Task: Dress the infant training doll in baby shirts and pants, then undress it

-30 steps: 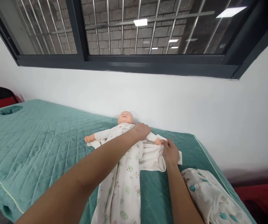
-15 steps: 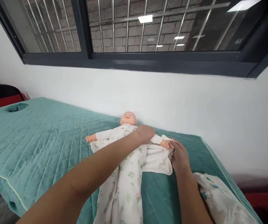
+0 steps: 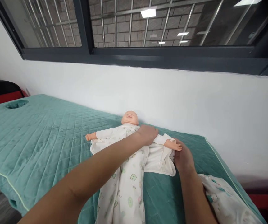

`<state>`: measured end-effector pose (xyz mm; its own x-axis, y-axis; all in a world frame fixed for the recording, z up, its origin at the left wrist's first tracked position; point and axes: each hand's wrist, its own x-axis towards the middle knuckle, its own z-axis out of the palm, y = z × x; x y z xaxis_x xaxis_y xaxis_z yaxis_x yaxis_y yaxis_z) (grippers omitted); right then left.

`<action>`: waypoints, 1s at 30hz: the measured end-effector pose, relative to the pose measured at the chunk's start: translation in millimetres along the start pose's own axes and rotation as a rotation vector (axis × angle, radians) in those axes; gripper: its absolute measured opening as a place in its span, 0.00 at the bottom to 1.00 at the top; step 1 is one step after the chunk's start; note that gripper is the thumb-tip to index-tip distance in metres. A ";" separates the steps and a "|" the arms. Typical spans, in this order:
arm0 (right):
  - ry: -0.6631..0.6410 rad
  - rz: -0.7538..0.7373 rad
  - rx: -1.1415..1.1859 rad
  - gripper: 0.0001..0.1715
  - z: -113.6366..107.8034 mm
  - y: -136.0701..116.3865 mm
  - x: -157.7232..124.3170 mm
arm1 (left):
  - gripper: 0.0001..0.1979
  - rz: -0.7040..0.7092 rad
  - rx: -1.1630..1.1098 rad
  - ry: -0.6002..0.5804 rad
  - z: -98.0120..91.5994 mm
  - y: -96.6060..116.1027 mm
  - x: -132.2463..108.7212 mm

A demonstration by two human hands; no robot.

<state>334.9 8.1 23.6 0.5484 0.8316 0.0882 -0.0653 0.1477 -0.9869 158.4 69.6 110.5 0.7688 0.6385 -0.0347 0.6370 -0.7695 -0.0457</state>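
A baby doll (image 3: 130, 118) lies on its back, dressed in a white baby outfit (image 3: 130, 186) with small green prints. My left hand (image 3: 147, 134) reaches across its chest, closed around the sleeve at the upper arm on the right side. At the far end of that arm, the doll's bare hand (image 3: 174, 145) rests against my right hand (image 3: 184, 157). My right fingers curl behind it at the edge of the white cloth (image 3: 160, 163) spread under the arm; the fingertips are partly hidden. The doll's other arm (image 3: 102, 134) stretches out to the left.
A green quilted cover (image 3: 50, 137) with a hole at the far left lies beneath everything. White printed fabric (image 3: 227, 199) is bunched beside my right forearm. Behind stands a white wall (image 3: 194, 99) under a dark-framed window (image 3: 147, 57). Red and black furniture (image 3: 2, 93) stands at left.
The doll's hand, partly covered by white cloth before, now shows bare past the cuff and lies against my right palm. My right hand has shifted slightly right; my left keeps its hold.
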 end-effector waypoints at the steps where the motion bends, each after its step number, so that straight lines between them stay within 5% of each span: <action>1: 0.012 0.037 0.021 0.14 -0.1 -1.2 -0.7 | 0.18 -0.009 -0.013 -0.017 0.2 2.9 0.1; 6: 0.174 0.122 0.079 0.18 0.0 -1.5 -2.2 | 0.15 -0.058 -0.076 0.026 -7.8 8.2 -33.5; 10: 0.281 -0.121 -0.320 0.14 10.8 0.9 -8.5 | 0.16 -0.147 -0.419 0.410 2.3 -13.9 -97.9; 12: 0.218 -0.262 -0.514 0.16 22.9 0.4 -18.1 | 0.15 -0.281 -0.586 0.583 19.6 -30.7 -126.4; 15: 0.025 -0.364 -0.590 0.16 46.5 -2.8 -38.4 | 0.17 -0.415 -0.912 0.674 48.2 -50.2 -151.1; 18: -0.112 -0.398 -0.597 0.17 68.5 -8.7 -59.3 | 0.23 -0.480 -1.195 0.641 65.2 -58.5 -157.3; 21: -0.243 -0.280 -0.482 0.22 84.1 -15.0 -76.8 | 0.23 -0.503 -1.329 0.610 69.9 -62.2 -154.7; 25: -0.412 -0.093 -0.282 0.28 96.2 -16.9 -90.2 | 0.20 -0.448 -1.335 0.675 72.0 -65.5 -145.5; 30: -0.458 -0.074 -0.265 0.34 98.8 -9.0 -87.8 | 0.20 -0.415 -1.269 0.750 79.1 -67.5 -130.4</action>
<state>205.0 -13.3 38.2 0.1199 0.9813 0.1504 0.2051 0.1237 -0.9709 10.7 39.3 39.1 0.1322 0.9512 0.2790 0.1336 -0.2960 0.9458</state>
